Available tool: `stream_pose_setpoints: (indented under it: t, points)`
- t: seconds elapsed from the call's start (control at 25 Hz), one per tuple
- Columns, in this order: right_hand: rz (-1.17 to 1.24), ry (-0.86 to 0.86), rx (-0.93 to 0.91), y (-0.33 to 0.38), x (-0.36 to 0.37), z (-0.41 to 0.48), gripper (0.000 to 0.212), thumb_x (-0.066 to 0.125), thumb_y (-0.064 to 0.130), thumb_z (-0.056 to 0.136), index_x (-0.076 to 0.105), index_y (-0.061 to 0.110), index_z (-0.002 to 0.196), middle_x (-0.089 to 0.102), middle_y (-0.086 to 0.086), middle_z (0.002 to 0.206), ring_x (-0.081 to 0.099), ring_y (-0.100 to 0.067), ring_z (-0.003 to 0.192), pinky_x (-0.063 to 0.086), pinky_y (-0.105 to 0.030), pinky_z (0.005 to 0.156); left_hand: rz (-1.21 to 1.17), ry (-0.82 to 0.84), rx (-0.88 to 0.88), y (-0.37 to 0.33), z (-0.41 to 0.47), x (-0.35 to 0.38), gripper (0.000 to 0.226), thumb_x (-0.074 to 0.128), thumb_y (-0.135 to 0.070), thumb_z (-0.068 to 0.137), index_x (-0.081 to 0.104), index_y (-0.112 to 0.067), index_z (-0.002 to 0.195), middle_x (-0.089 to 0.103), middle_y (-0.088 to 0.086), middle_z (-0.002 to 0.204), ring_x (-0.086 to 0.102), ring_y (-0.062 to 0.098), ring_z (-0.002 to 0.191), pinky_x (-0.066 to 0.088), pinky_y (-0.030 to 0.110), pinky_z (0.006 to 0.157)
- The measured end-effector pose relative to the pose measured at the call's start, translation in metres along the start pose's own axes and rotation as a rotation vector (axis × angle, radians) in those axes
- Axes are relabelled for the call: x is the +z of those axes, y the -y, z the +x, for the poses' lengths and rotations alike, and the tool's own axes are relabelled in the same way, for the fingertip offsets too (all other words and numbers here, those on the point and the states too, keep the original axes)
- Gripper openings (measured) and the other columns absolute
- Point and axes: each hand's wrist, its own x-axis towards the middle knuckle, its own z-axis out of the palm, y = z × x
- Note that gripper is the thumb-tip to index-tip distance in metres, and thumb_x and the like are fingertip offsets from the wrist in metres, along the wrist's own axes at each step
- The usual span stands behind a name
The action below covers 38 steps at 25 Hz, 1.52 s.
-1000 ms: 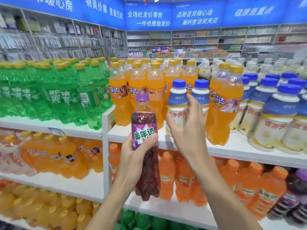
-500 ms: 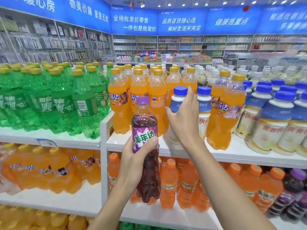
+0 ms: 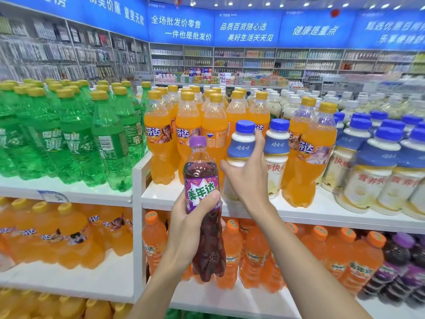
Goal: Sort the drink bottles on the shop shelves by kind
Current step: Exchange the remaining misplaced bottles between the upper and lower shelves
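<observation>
My left hand (image 3: pixel 189 224) is shut on a purple grape soda bottle (image 3: pixel 202 180) with a purple cap, held upright in front of the top shelf edge. My right hand (image 3: pixel 247 173) wraps around a white milk drink bottle (image 3: pixel 241 143) with a blue cap and blue label, which stands on the top shelf (image 3: pixel 299 212) among orange soda bottles (image 3: pixel 161 143). A second blue-capped milk bottle (image 3: pixel 277 146) stands just right of it, with two more orange bottles (image 3: pixel 310 153) beyond.
Green soda bottles (image 3: pixel 76 134) fill the top shelf on the left. More blue-capped milk bottles (image 3: pixel 379 164) stand at the right. On the lower shelf are orange bottles (image 3: pixel 253 254) and purple bottles (image 3: pixel 400 261) at far right. A white upright divider (image 3: pixel 138 226) separates the bays.
My right hand has closed round the blue-capped milk bottle. The purple bottle stays in my left hand, and the view has tipped slightly upward.
</observation>
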Motion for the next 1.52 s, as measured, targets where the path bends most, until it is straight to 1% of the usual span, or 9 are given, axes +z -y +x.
stream_pose_setpoints:
  t: [0.08,0.24,0.44,0.6,0.72,1.0,1.08,1.2,1.52]
  points:
    - [0.078,-0.005,0.027,-0.011,0.004,-0.010,0.089,0.080,0.029,0.080,0.028,0.029,0.151,0.057,-0.004,0.137,0.059,-0.021,0.116,0.049,-0.031,0.092,0.002,-0.008,-0.015,0.000,-0.002,0.000,0.058,0.078,-0.051,0.070,0.065,-0.009,0.109,0.066,0.035,0.090,0.068,0.035,0.065,0.059,0.039,0.061]
    - [0.178,0.046,0.169,-0.022,0.002,-0.020,0.058,0.079,0.049,0.080,0.045,0.027,0.121,0.063,0.002,0.116,0.061,-0.020,0.110,0.052,-0.049,0.095,-0.008,-0.018,-0.020,0.001,-0.004,0.003,0.058,0.078,-0.051,0.071,0.064,-0.008,0.108,0.063,0.039,0.092,0.067,0.036,0.065,0.059,0.041,0.062]
    - [0.363,0.191,0.148,-0.015,-0.035,-0.039,0.054,0.080,0.032,0.088,0.044,0.026,0.128,0.072,0.014,0.107,0.069,-0.005,0.100,0.054,-0.026,0.088,-0.044,-0.007,0.002,0.005,-0.006,0.013,0.037,0.075,-0.038,0.082,0.066,-0.008,0.103,0.065,0.026,0.079,0.065,0.035,0.063,0.057,0.040,0.061]
    - [0.482,0.198,0.197,-0.021,-0.077,-0.053,0.057,0.082,0.031,0.084,0.049,0.022,0.130,0.074,0.008,0.105,0.072,-0.014,0.099,0.057,-0.037,0.088,-0.044,0.022,0.021,0.009,-0.008,0.033,0.042,0.078,-0.042,0.076,0.069,-0.011,0.102,0.068,0.018,0.083,0.064,0.034,0.071,0.055,0.043,0.068]
    - [0.548,0.163,0.236,-0.025,-0.117,-0.062,0.050,0.084,0.023,0.083,0.055,0.020,0.124,0.075,0.001,0.110,0.072,-0.017,0.101,0.058,-0.036,0.086,-0.057,0.069,0.001,0.012,-0.010,0.056,0.050,0.079,-0.044,0.072,0.065,-0.007,0.103,0.065,0.020,0.081,0.063,0.034,0.064,0.056,0.039,0.059]
    - [0.437,-0.066,0.280,-0.047,-0.205,-0.075,0.046,0.084,0.030,0.079,0.063,0.021,0.119,0.077,0.000,0.105,0.075,-0.021,0.095,0.060,-0.040,0.082,-0.042,0.213,-0.045,0.029,-0.023,0.111,0.048,0.079,-0.046,0.070,0.066,-0.011,0.099,0.065,0.020,0.078,0.064,0.035,0.061,0.055,0.040,0.056]
    - [0.392,-0.063,0.291,-0.060,-0.215,-0.066,0.042,0.085,0.031,0.082,0.064,0.024,0.118,0.077,-0.001,0.108,0.074,-0.023,0.098,0.060,-0.049,0.089,-0.043,0.228,-0.055,0.033,-0.026,0.120,0.045,0.080,-0.047,0.069,0.068,-0.014,0.098,0.067,0.020,0.082,0.064,0.037,0.063,0.055,0.043,0.061]
    - [0.298,-0.085,0.273,-0.077,-0.211,-0.048,0.049,0.086,0.050,0.077,0.065,0.031,0.117,0.073,0.001,0.116,0.070,-0.024,0.107,0.055,-0.055,0.096,-0.034,0.221,-0.070,0.039,-0.027,0.126,0.056,0.080,-0.048,0.069,0.064,-0.007,0.104,0.067,0.026,0.087,0.065,0.037,0.064,0.056,0.044,0.062]
    - [0.086,-0.195,0.215,-0.097,-0.188,-0.020,0.067,0.083,0.064,0.067,0.062,0.032,0.122,0.070,0.011,0.115,0.065,-0.015,0.108,0.055,-0.047,0.093,0.024,0.110,-0.084,0.042,-0.023,0.116,0.066,0.079,-0.053,0.067,0.064,-0.007,0.111,0.064,0.037,0.092,0.068,0.038,0.064,0.059,0.041,0.059]
